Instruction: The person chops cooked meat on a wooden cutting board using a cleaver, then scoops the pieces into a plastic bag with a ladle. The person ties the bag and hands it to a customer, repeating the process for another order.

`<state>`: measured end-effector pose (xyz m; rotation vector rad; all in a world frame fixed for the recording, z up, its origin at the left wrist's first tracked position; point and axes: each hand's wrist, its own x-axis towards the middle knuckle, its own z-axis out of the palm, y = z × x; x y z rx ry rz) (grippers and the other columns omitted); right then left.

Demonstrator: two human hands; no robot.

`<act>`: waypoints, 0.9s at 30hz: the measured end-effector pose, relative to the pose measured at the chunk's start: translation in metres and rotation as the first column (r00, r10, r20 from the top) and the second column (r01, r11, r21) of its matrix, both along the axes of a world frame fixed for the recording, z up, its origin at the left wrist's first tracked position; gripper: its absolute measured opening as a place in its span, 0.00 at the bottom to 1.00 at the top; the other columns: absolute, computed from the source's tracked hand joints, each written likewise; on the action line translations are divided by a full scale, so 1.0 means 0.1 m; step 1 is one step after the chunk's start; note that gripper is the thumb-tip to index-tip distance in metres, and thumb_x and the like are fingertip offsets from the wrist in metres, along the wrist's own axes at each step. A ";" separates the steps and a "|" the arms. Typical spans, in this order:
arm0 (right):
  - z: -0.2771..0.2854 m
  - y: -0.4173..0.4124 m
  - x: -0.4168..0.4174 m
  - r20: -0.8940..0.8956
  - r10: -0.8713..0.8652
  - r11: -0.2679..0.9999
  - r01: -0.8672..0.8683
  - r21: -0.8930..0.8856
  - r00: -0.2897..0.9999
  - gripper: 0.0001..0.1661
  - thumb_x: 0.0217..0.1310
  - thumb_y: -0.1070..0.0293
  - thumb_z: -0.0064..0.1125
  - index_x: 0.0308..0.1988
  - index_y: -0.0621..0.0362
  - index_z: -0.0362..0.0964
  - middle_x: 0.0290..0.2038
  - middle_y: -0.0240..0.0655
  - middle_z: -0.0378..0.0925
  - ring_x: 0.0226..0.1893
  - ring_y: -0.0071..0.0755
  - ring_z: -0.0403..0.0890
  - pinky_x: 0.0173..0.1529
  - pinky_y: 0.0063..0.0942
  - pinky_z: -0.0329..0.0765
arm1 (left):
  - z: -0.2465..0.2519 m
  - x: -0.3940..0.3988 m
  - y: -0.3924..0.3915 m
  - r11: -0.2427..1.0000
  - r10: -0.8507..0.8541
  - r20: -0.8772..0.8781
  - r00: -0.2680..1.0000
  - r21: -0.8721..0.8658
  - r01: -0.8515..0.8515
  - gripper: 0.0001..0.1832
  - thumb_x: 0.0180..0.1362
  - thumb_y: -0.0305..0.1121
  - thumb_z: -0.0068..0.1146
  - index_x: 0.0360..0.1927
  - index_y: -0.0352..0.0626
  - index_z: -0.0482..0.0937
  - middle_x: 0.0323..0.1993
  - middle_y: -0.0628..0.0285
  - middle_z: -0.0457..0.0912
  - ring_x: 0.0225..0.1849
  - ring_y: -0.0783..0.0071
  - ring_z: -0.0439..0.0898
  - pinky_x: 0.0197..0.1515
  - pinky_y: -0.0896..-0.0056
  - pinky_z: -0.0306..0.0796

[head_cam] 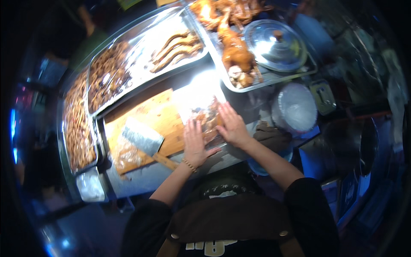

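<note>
My left hand [194, 141] lies flat with its fingers spread along the left edge of a clear plastic bag of meat pieces [210, 128]. On the bag's right side rests my right hand [232, 125], its fingers pointing away from me and spread a little. Left of the bag is a wooden cutting board [160, 112]. A cleaver [143, 136] lies on it, blade toward the upper left, its wooden handle reaching past the board near my left wrist. Crumpled clear plastic [128, 158] sits at the board's lower left.
Metal trays [147, 77] of cooked food stand beyond the board and at the left. A tray [239, 90] at the upper right holds glazed poultry and a round metal lid [276, 45]. Farther right are a plastic-wrapped round container [296, 106] and a dark cloth [273, 136].
</note>
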<state>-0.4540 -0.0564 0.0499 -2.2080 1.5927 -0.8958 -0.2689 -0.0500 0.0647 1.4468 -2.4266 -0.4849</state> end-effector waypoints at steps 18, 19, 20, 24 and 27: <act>0.09 0.27 0.47 -0.191 -0.097 0.994 0.104 0.028 0.977 0.49 0.44 0.30 0.50 0.53 0.63 0.62 0.58 0.53 0.56 0.64 0.61 0.46 0.63 0.61 0.36 | 0.22 -0.60 -1.23 0.957 -0.290 0.151 0.945 0.062 0.284 0.28 0.53 0.43 0.47 0.57 0.42 0.67 0.62 0.50 0.61 0.63 0.43 0.55 0.63 0.50 0.51; 0.10 0.26 0.46 -0.160 -0.099 0.995 0.100 -0.004 0.982 0.50 0.44 0.31 0.50 0.54 0.63 0.61 0.59 0.53 0.56 0.65 0.60 0.45 0.64 0.60 0.35 | 0.26 -0.57 -1.24 0.959 -0.283 0.211 0.936 0.039 0.281 0.28 0.54 0.42 0.46 0.58 0.43 0.66 0.63 0.50 0.60 0.66 0.43 0.51 0.64 0.50 0.47; 0.11 0.26 0.43 -0.114 -0.056 0.998 0.055 -0.013 0.992 0.49 0.46 0.33 0.50 0.55 0.65 0.61 0.59 0.56 0.55 0.65 0.61 0.46 0.65 0.57 0.37 | 0.21 -0.50 -1.24 0.961 -0.276 0.157 0.948 0.005 0.278 0.28 0.55 0.41 0.46 0.60 0.45 0.63 0.64 0.54 0.57 0.67 0.47 0.47 0.64 0.44 0.44; 0.47 0.54 -0.08 0.204 0.085 0.971 -0.035 -0.234 0.975 0.31 0.52 0.61 0.60 0.55 0.60 0.62 0.57 0.46 0.61 0.60 0.45 0.61 0.63 0.45 0.56 | 0.11 -0.18 -0.81 0.975 -0.182 -0.099 0.978 -0.147 0.166 0.32 0.57 0.42 0.45 0.64 0.39 0.55 0.67 0.48 0.50 0.69 0.46 0.41 0.65 0.44 0.39; 1.74 1.15 -0.92 0.113 -0.126 0.825 0.167 -0.539 0.986 0.17 0.53 0.68 0.58 0.44 0.59 0.70 0.46 0.39 0.70 0.44 0.38 0.73 0.45 0.33 0.71 | -0.14 0.03 -0.36 0.990 -0.072 0.099 0.992 -0.113 0.083 0.40 0.55 0.51 0.44 0.65 0.36 0.49 0.68 0.44 0.43 0.69 0.42 0.39 0.66 0.46 0.38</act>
